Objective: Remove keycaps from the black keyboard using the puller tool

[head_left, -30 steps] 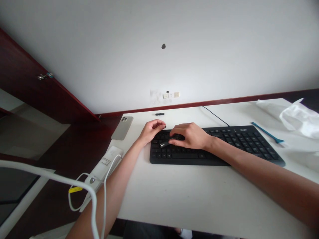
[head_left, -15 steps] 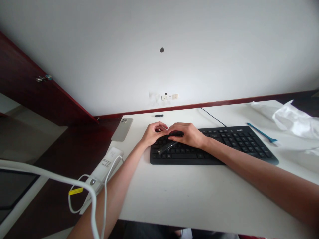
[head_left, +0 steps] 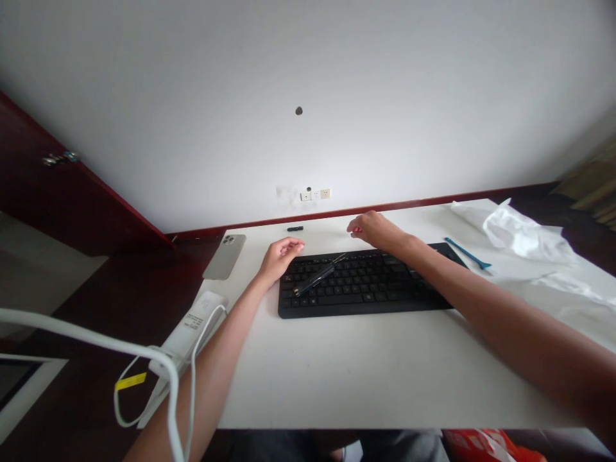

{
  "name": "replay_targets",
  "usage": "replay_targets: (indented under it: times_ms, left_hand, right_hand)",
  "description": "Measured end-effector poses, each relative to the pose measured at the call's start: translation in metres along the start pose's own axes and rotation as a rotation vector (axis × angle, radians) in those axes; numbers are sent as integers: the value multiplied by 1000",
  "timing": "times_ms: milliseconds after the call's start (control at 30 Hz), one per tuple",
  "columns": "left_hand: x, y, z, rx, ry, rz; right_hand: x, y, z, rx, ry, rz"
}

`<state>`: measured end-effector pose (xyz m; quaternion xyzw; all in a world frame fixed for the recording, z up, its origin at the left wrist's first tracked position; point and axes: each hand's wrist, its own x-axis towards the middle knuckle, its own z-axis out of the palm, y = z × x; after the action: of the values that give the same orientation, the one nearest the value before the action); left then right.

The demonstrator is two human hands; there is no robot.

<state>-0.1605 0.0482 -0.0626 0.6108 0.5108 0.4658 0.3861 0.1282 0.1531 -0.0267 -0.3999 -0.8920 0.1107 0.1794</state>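
Note:
A black keyboard (head_left: pixel 366 292) lies on the white desk (head_left: pixel 337 372). A slim dark tool with a metal tip (head_left: pixel 315 280) rests slantwise across its left keys, with no hand on it. My left hand (head_left: pixel 278 255) hovers at the keyboard's far left corner, fingers loosely curved and apart, nothing seen in them. My right hand (head_left: pixel 376 230) is past the keyboard's far edge, over bare desk near the wall, fingertips pinched together. Whatever they hold is too small to make out.
A phone (head_left: pixel 224 256) lies face down at the desk's left edge. Small black pieces (head_left: pixel 295 228) sit in a row by the wall. A blue stick tool (head_left: pixel 466 253) and crumpled white plastic (head_left: pixel 527 239) lie at the right. A white power strip (head_left: pixel 190 324) with cable sits front left.
My right hand let go of the dark tool, which now lies on the keys, and moved back toward the wall. My left hand opened slightly. The view shifted right.

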Motion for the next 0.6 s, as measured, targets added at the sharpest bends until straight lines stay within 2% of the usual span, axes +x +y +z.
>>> replay_targets:
  times_ms: [67, 167, 400, 500, 600]
  left_hand:
    - [1, -4, -1, -7, 11, 3]
    - [3, -7, -2, 9, 25, 8]
    - [3, -5, -1, 44, 35, -17]
    - [3, -5, -1, 49, 48, -27]
    - [3, -4, 0, 92, 48, -37]
  right_hand:
    - [2, 18, -6, -59, -47, 33]
    - [1, 30, -11, -70, -91, 59]
    - [3, 21, -19, -144, -191, 145]
    - [8, 25, -27, -189, -281, 186]
    - [8, 40, -38, -66, -456, 195]
